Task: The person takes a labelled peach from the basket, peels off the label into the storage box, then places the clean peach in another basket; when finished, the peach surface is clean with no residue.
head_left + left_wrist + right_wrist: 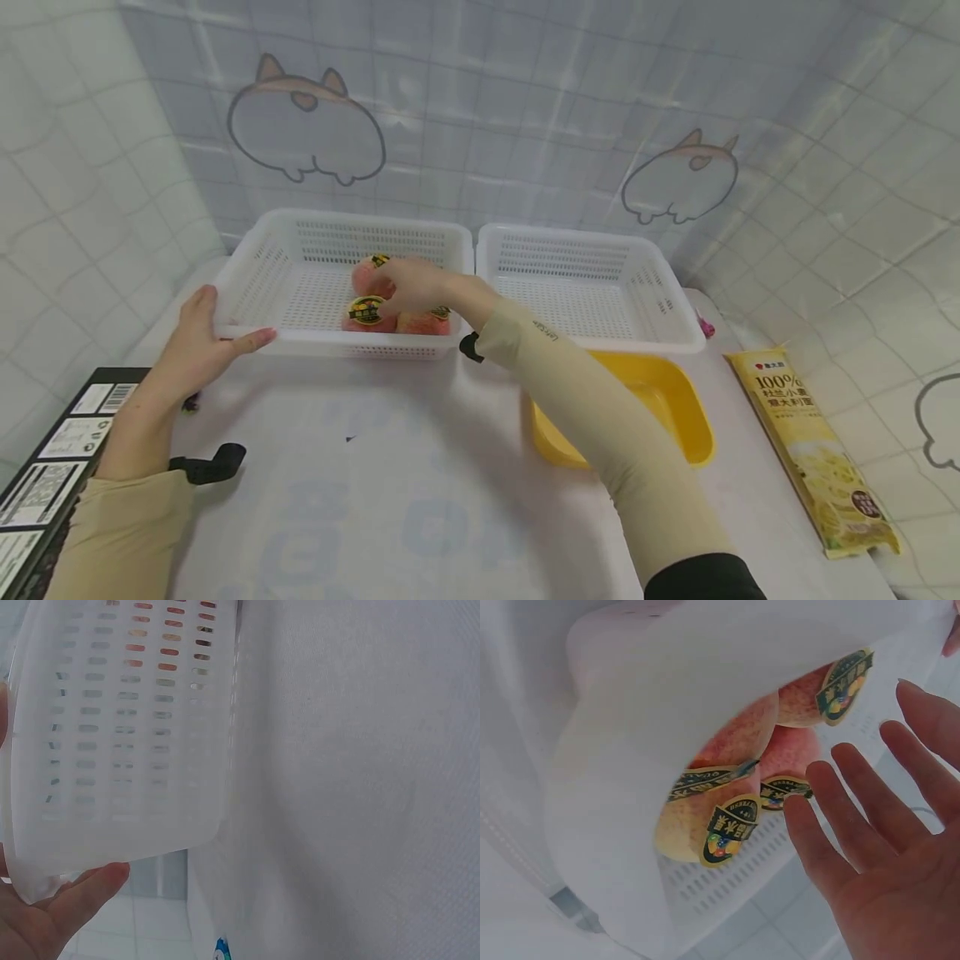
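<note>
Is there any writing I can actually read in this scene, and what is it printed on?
"100%": top of the yellow noodle packet; the characters under it are too blurred to read.
Round stickers on the peaches in the left basket: print too small to read.
Black box at the left edge: white labels and a barcode, unreadable.
Beige sleeve of the right arm: small dark print near the wrist, unreadable.

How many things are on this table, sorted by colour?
White baskets: 2, left basket and right basket
Yellow things: 2, tub and noodle packet
Pink peaches with stickers: 4, judging by the right wrist view
Black box: 1
Total: 9
</note>
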The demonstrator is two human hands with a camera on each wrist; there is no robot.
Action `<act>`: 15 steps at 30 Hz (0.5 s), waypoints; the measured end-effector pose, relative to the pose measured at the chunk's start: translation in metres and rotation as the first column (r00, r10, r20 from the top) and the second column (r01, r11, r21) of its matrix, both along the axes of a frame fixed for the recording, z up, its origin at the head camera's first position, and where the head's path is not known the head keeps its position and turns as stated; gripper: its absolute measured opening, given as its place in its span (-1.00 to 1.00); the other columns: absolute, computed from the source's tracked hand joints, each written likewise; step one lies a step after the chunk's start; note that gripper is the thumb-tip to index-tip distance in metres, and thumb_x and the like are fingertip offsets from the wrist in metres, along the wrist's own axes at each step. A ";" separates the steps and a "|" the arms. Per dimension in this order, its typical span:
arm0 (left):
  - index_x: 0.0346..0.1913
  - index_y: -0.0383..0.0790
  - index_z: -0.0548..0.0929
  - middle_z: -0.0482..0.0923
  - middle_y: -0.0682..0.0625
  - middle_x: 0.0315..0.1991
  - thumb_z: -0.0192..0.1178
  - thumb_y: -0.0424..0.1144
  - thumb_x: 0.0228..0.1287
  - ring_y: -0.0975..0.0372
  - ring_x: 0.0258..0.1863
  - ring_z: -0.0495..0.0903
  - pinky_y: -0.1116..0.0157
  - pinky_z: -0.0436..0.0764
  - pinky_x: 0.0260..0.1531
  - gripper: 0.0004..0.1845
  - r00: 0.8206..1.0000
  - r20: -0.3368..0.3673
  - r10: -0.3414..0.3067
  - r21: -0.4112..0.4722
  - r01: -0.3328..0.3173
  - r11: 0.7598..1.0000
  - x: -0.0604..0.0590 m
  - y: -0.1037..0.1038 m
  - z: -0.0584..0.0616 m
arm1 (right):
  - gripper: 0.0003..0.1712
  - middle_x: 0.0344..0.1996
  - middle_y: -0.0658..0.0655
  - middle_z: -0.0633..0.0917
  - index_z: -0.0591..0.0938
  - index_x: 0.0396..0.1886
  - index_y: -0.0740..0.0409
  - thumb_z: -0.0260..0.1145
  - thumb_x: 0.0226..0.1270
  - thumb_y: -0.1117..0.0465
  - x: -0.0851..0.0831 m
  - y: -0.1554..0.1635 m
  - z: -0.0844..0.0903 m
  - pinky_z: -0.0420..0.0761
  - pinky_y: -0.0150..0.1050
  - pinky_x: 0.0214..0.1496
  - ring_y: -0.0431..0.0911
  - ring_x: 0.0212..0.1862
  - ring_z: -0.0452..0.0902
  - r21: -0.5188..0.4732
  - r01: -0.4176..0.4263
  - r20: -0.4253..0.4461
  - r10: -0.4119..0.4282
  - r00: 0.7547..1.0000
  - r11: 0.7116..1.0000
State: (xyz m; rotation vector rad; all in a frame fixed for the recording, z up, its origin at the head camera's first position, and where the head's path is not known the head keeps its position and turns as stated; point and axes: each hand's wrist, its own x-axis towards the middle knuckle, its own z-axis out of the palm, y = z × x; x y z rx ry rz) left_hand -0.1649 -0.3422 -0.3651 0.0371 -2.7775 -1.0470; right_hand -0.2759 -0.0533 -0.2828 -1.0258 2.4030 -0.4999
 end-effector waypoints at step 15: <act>0.44 -0.53 0.03 0.00 -0.52 0.32 0.34 -0.04 0.29 -0.27 0.08 0.21 -0.28 0.25 -0.02 -0.06 1.000 0.005 -0.012 0.039 0.012 0.999 0.003 0.001 0.003 | -0.42 0.25 -0.15 0.46 0.48 0.34 -0.31 0.40 0.33 0.00 -0.002 -0.018 -0.001 0.36 -0.23 0.27 -0.25 0.23 0.27 0.222 -0.030 0.021 0.027 0.999 0.975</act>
